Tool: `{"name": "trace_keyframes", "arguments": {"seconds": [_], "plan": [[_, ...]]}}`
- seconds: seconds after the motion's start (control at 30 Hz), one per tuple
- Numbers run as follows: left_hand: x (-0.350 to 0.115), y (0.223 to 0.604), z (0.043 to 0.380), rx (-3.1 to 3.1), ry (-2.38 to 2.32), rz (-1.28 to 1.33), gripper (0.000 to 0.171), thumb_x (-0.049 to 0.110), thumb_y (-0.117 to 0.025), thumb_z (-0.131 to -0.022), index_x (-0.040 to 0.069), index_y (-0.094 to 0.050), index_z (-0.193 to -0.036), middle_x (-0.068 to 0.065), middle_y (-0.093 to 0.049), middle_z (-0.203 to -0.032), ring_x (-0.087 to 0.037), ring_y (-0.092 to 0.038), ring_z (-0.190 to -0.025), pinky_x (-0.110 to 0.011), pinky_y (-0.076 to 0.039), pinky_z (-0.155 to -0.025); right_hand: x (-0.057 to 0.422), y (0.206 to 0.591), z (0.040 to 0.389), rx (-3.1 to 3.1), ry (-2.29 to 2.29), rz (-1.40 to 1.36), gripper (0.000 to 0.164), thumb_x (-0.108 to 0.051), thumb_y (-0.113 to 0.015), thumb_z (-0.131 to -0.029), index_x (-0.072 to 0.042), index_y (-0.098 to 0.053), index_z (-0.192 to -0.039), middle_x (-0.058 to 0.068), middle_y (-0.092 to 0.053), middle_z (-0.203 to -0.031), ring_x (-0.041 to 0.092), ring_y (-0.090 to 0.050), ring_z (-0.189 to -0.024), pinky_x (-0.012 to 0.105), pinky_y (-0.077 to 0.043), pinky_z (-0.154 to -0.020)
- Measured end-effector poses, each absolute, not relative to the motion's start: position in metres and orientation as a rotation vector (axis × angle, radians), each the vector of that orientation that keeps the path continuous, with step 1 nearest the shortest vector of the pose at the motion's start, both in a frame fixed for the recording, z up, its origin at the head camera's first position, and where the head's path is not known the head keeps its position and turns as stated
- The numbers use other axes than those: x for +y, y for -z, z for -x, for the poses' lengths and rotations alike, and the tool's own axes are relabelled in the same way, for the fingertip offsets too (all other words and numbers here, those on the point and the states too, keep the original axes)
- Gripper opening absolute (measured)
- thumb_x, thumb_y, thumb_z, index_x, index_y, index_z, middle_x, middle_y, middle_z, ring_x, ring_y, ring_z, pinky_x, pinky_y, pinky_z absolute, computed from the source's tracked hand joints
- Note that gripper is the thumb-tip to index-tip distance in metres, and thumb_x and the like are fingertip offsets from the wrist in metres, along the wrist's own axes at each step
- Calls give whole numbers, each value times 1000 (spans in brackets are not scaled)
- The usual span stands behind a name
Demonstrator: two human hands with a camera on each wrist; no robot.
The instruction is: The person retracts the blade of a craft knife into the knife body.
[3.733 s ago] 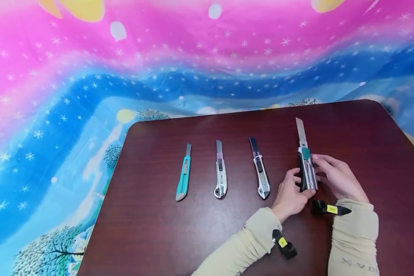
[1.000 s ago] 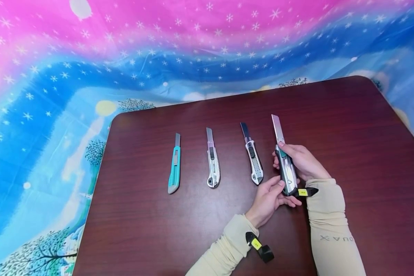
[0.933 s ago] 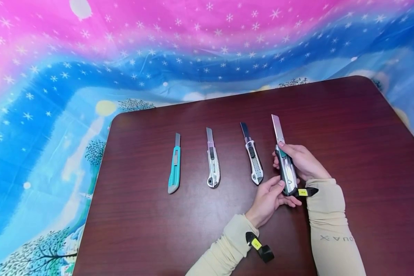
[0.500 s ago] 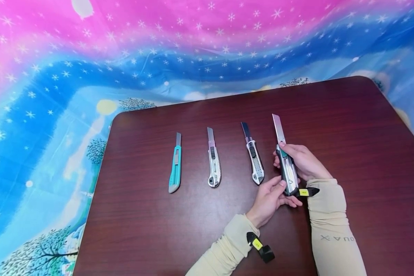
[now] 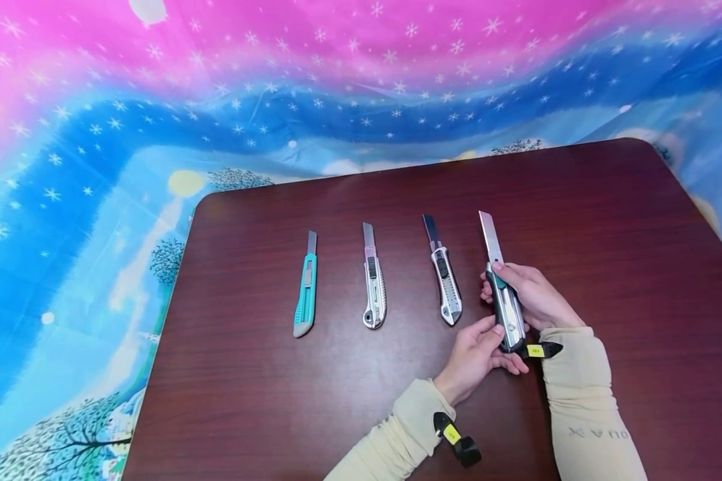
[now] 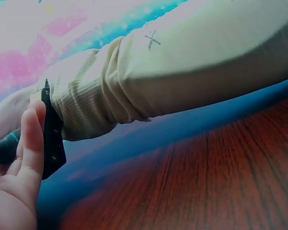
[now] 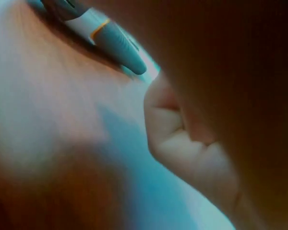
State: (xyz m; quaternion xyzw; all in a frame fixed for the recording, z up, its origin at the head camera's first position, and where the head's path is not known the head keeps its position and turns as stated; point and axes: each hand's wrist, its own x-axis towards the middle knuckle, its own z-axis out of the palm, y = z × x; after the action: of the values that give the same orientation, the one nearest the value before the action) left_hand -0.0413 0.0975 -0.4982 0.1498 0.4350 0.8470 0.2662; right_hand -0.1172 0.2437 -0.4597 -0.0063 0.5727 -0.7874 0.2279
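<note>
A large snap-off utility knife [image 5: 507, 310], black and silver with a long blade out, is held in both hands over the right part of the table. My right hand [image 5: 538, 294] grips the handle's upper part, thumb on the green slider [image 5: 500, 282] and fingertips showing on the far side. At the butt, my left hand [image 5: 470, 354] pinches the handle, thumb on top and fingers below. The left wrist view shows the dark butt [image 6: 7, 148] between the left fingers. To the left lies a silver-and-black utility knife [image 5: 450, 290], blade extended.
Farther left on the dark wooden table [image 5: 247, 387] lie a silver utility knife [image 5: 376, 294] and a teal one [image 5: 305, 297], blades out and pointing away. A patterned cloth [image 5: 313, 73] hangs behind the table. Black wrist straps [image 5: 457, 441] sit at both cuffs.
Since the oldest frame, the large knife has come left and the right thumb has moved onto its slider. In the last half second, both hands and knife shifted slightly towards me.
</note>
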Motion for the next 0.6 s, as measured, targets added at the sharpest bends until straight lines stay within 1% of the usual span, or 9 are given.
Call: {"name": "trace_keyframes", "arguments": {"seconds": [0.17,0.37,0.4,0.47,0.53,0.6], "plan": [[100,504,41,1176,-2268,-387,33,18,-32,-98,1,-45,-124,-43,-47,-107,-11,-60,-63,-20,-51,-58,246,466,114,1501,2207,36,28,-18,-37,-97,6,-49,-105,4,-63,-81,14,-64,-75,27,-54,-72],[102,507,43,1192,-2239,-346,32,18,-34,-98,7,-45,-125,-33,-52,-116,-13,-60,-63,-20,-52,-57,249,472,111,1495,2241,64,28,-17,-37,-97,6,-47,-109,5,-62,-83,15,-63,-77,27,-54,-73],[102,508,44,1193,-2236,-342,32,18,-35,-98,7,-45,-126,-31,-52,-117,-19,-62,-63,-20,-52,-57,250,473,110,1495,2243,62,28,-18,-37,-97,5,-48,-109,5,-62,-83,15,-63,-77,27,-54,-73],[103,508,45,1197,-2226,-345,32,17,-34,-98,8,-44,-126,-30,-52,-118,-36,-61,-66,-21,-52,-57,251,474,110,1494,2248,67,27,-18,-36,-97,4,-49,-109,5,-63,-84,16,-63,-78,27,-54,-74],[104,509,45,1201,-2215,-350,32,16,-34,-98,8,-43,-127,-30,-52,-118,-51,-56,-72,-22,-53,-58,253,474,109,1489,2246,64,28,-18,-36,-97,4,-48,-110,5,-62,-84,16,-63,-79,26,-53,-75],[104,510,45,1207,-2208,-352,32,16,-33,-98,7,-43,-127,-32,-52,-117,-61,-48,-77,-23,-54,-58,254,475,108,1497,2241,70,29,-18,-36,-98,5,-47,-112,5,-63,-85,16,-63,-80,26,-53,-75]]}}
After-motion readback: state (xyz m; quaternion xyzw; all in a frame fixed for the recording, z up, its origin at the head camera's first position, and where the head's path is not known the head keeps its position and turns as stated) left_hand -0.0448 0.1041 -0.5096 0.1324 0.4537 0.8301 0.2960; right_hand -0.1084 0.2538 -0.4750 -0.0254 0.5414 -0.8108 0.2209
